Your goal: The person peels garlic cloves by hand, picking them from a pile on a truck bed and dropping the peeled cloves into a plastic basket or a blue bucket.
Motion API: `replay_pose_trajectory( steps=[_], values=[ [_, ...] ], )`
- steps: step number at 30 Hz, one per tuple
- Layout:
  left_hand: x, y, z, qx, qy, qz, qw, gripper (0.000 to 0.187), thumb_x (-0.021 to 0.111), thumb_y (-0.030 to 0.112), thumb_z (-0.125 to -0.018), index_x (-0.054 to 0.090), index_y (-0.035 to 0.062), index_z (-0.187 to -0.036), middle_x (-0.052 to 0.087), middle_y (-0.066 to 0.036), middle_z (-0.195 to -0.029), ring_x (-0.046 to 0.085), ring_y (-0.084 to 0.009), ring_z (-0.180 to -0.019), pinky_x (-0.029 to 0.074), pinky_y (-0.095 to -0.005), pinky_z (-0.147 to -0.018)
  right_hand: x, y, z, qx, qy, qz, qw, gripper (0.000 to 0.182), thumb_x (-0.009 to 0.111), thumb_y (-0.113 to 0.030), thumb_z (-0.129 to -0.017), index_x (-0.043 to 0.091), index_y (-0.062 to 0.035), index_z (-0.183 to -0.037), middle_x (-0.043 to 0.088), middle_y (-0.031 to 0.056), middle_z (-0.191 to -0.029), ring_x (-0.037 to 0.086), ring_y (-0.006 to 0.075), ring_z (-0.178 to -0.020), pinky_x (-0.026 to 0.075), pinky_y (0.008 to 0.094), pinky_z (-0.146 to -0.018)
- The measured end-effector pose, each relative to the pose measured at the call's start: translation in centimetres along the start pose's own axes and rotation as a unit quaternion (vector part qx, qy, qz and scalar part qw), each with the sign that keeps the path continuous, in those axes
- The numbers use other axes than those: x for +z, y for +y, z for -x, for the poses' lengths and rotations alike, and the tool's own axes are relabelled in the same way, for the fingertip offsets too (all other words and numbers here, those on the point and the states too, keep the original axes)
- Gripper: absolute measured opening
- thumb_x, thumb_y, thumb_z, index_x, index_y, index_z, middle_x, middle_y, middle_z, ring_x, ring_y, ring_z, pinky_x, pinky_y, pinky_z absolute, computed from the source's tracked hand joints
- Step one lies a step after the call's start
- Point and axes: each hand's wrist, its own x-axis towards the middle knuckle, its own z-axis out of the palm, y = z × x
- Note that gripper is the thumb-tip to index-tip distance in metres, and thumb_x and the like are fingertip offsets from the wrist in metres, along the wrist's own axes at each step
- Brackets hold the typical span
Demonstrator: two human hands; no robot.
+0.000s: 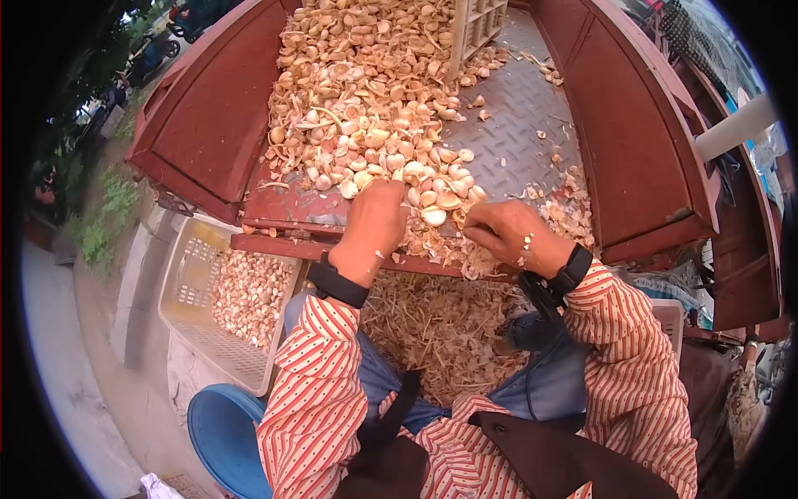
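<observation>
A large heap of garlic cloves (357, 91) lies on the metal bed of a red cart (515, 100). At the heap's near edge is my left hand (376, 220), its fingers curled down among the cloves; what they hold, if anything, is hidden. My right hand (509, 233) is just to the right, over the papery skins at the cart's edge, fingers bent together, and nothing can be made out between them. Whitish cloves (434, 216) lie in the gap between both hands. Bits of skin stick to my wrists, and each wrist has a black band.
A pale crate (187, 283) of cloves stands at the left, beside a blue basin (218, 432). Dry skins and stalks (440, 324) cover the space between my legs. Red side panels (636, 141) flank the bed, and a plastic crate (478, 33) stands at the heap's far right.
</observation>
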Motion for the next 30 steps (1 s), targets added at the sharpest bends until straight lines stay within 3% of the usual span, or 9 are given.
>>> replay_pose_trajectory(
  steps=[6, 7, 9, 12, 19, 22, 24, 27, 30],
  values=[
    [-2.0, -0.2, 1.0, -0.135, -0.016, 0.117, 0.984, 0.022, 0.062, 0.009, -0.077, 0.058, -0.0023, -0.096, 0.06, -0.016, -0.077, 0.06, -0.0297, -0.068, 0.049, -0.0382, -0.065, 0.2, -0.2, -3.8, -0.013, 0.115, -0.014, 0.993, 0.01, 0.058, -0.014, -0.081, 0.061, -0.0053, -0.086, 0.061, 0.0128, -0.078, 0.059, 0.0319, -0.073, 0.046, 0.0378, -0.062],
    [-2.4, -0.6, 1.5, -0.182, -0.003, 0.302, 0.936, 0.023, 0.061, 0.009, -0.08, 0.058, -0.0025, -0.1, 0.061, -0.014, -0.078, 0.06, -0.0242, -0.069, 0.05, -0.0335, -0.064, 0.6, -0.7, -4.7, -0.001, 0.116, 0.025, 0.993, 0.011, 0.058, -0.017, -0.081, 0.061, -0.0075, -0.083, 0.062, 0.0102, -0.079, 0.06, 0.0306, -0.074, 0.046, 0.0392, -0.062],
    [-3.0, -1.6, 3.1, -0.254, 0.02, 0.629, 0.734, 0.024, 0.058, 0.008, -0.086, 0.056, -0.003, -0.107, 0.061, -0.008, -0.08, 0.061, -0.0133, -0.072, 0.052, -0.0243, -0.063, 1.5, -2.1, -6.6, -0.007, 0.076, 0.111, 0.991, 0.012, 0.057, -0.02, -0.081, 0.06, -0.0086, -0.081, 0.062, 0.0094, -0.081, 0.06, 0.03, -0.075, 0.047, 0.0401, -0.061],
    [-4.9, -0.9, 5.5, -0.218, 0.041, 0.765, 0.604, 0.021, 0.052, 0.005, -0.09, 0.053, -0.0045, -0.109, 0.061, -0.007, -0.086, 0.061, -0.0116, -0.076, 0.053, -0.0184, -0.067, 3.7, -1.7, -9.4, -0.06, 0.04, 0.194, 0.978, 0.012, 0.058, -0.019, -0.076, 0.059, -0.0072, -0.075, 0.061, 0.0121, -0.072, 0.061, 0.0307, -0.069, 0.046, 0.0418, -0.056],
    [-7.3, 0.4, 9.3, -0.19, 0.07, 0.83, 0.52, 0.02, 0.051, 0.004, -0.089, 0.05, -0.0064, -0.107, 0.058, -0.014, -0.097, 0.062, -0.0193, -0.087, 0.055, -0.0218, -0.073, 3.6, -3.3, -10.9, -0.078, -0.032, 0.231, 0.969, 0.015, 0.061, -0.011, -0.068, 0.058, -0.0039, -0.08, 0.06, 0.0155, -0.066, 0.061, 0.0334, -0.063, 0.044, 0.0434, -0.052],
    [-6.5, 0.1, 9.8, -0.196, 0.108, 0.835, 0.503, 0.023, 0.05, 0.003, -0.089, 0.048, -0.0076, -0.11, 0.058, -0.015, -0.099, 0.061, -0.0206, -0.09, 0.055, -0.0242, -0.077, 3.3, -2.3, -9.9, -0.113, 0.071, 0.115, 0.984, 0.023, 0.059, -0.011, -0.07, 0.057, -0.0034, -0.092, 0.059, 0.0172, -0.067, 0.061, 0.034, -0.065, 0.046, 0.043, -0.056],
    [-5.4, -0.2, 10.0, -0.224, 0.132, 0.83, 0.494, 0.025, 0.049, 0.004, -0.09, 0.047, -0.0078, -0.111, 0.058, -0.015, -0.099, 0.061, -0.0208, -0.091, 0.055, -0.0254, -0.078, 2.6, -2.8, -8.6, -0.057, 0.059, -0.082, 0.993, 0.02, 0.059, -0.008, -0.075, 0.055, -0.0014, -0.093, 0.06, 0.0127, -0.071, 0.061, 0.0247, -0.068, 0.048, 0.0357, -0.06],
    [-3.5, 1.6, 9.3, -0.242, 0.044, 0.848, 0.469, 0.027, 0.045, 0.011, -0.094, 0.047, -0.0067, -0.114, 0.057, -0.015, -0.1, 0.061, -0.021, -0.091, 0.054, -0.0261, -0.076, 1.4, -4.5, -6.1, 0.004, 0.033, -0.332, 0.943, 0.022, 0.059, -0.005, -0.082, 0.053, 0.0003, -0.102, 0.06, 0.0038, -0.083, 0.059, 0.0103, -0.078, 0.049, 0.024, -0.07],
    [-2.5, 3.8, 7.8, -0.23, -0.001, 0.871, 0.434, 0.028, 0.044, 0.017, -0.095, 0.049, -0.0041, -0.112, 0.06, -0.01, -0.093, 0.062, -0.0192, -0.085, 0.054, -0.0234, -0.071, 1.6, -5.2, -4.3, -0.044, 0.053, -0.412, 0.909, 0.023, 0.058, -0.003, -0.081, 0.054, 0.0002, -0.104, 0.06, 0.0068, -0.091, 0.06, 0.0119, -0.083, 0.049, 0.0253, -0.074]
  ],
)
